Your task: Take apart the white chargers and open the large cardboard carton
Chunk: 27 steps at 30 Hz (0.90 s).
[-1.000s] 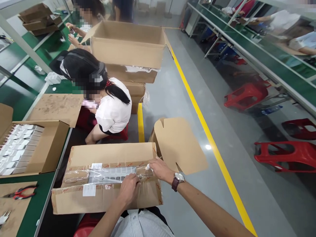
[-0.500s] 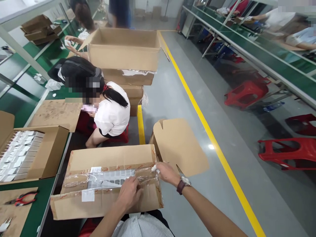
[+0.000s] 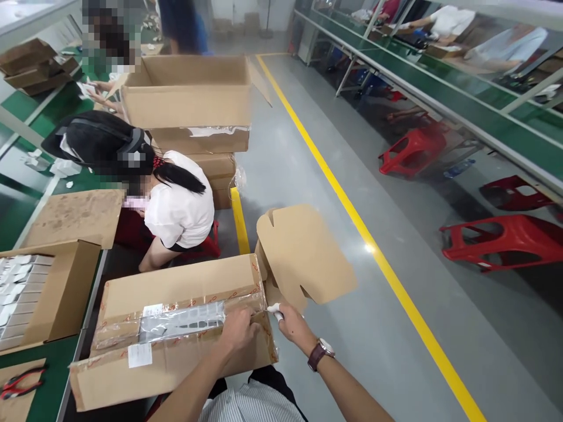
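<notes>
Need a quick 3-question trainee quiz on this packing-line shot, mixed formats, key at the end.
1. True or false: the left hand rests on the taped seam of the cardboard box.
2. Multiple choice: the right hand wears A) a full glove, B) a wristwatch and a white finger cot, C) nothing.
3. Fill in: the pliers on the green bench have ____ handles.

Key: 1 true; 2 B; 3 red.
</notes>
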Each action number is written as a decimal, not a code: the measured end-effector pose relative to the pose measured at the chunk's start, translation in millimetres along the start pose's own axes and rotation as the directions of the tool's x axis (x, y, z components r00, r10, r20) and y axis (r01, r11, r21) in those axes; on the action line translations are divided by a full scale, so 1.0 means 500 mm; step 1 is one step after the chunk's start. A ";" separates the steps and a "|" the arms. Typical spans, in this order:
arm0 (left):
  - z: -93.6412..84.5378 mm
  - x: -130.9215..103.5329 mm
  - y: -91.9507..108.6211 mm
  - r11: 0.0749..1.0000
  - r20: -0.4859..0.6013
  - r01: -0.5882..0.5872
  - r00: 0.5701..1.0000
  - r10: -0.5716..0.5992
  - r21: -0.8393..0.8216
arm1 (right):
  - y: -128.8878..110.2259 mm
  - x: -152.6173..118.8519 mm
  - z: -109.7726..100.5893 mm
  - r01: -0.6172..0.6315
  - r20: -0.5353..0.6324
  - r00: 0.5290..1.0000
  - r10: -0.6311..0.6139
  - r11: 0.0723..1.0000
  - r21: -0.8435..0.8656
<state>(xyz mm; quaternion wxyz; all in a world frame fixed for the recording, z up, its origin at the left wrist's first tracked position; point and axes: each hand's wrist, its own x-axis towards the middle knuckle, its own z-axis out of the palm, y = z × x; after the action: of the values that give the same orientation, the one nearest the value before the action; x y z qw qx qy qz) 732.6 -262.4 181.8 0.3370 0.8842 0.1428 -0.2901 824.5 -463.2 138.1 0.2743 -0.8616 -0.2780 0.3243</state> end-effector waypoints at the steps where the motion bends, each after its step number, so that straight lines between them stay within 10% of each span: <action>1: 0.000 -0.003 0.002 1.000 -0.010 0.012 1.000 -0.012 -0.006 | 0.002 0.000 -0.002 0.008 -0.003 1.000 -0.008 1.000 0.002; 11: 0.016 -0.129 0.140 0.979 -0.057 -0.138 0.990 0.131 -0.147 | 0.013 0.021 -0.008 0.011 -0.001 1.000 -0.011 0.977 0.214; 20: -0.081 -0.172 -0.099 0.973 -0.199 0.140 0.964 -0.176 -0.181 | 0.038 -0.051 0.038 -0.194 -0.054 0.957 0.283 0.772 0.605; 27: 0.027 -0.275 -0.156 0.705 -0.075 0.228 0.925 -0.371 -0.671 | 0.001 0.056 0.016 -0.177 0.049 0.982 0.185 0.780 0.600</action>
<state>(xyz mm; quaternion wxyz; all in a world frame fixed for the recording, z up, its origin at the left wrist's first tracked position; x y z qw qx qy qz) 583.5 -222.3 217.3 0.5542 0.7009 0.4109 -0.1807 836.8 -442.9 121.0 0.5026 -0.7546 -0.0751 0.4151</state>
